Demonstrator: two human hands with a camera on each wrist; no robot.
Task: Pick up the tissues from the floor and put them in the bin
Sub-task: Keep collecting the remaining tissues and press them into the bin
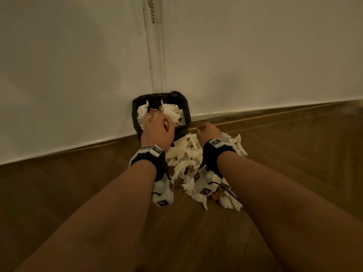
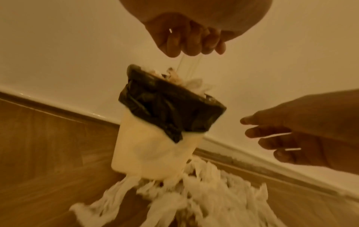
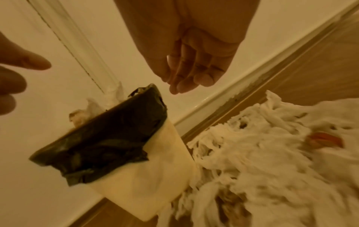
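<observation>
A small white bin (image 1: 181, 122) with a black liner (image 2: 170, 112) stands on the floor against the wall, heaped with white tissues (image 1: 172, 112). My left hand (image 1: 159, 128) hovers over its mouth. In the left wrist view its fingers (image 2: 192, 50) hang loosely curled, and thin pale strands trail from them down to the bin's contents. My right hand (image 1: 208, 131) is just right of the bin, fingers relaxed and holding nothing (image 3: 186, 83). Below it a pile of shredded tissues (image 1: 188, 160) (image 3: 262, 153) lies on the floor beside the bin (image 3: 145, 176).
Wooden floor (image 1: 294, 154) meets a white wall at a baseboard (image 1: 255, 109). A vertical trim with a bead chain (image 1: 151, 8) runs up behind the bin. An orange-red scrap (image 3: 326, 139) lies among the floor tissues.
</observation>
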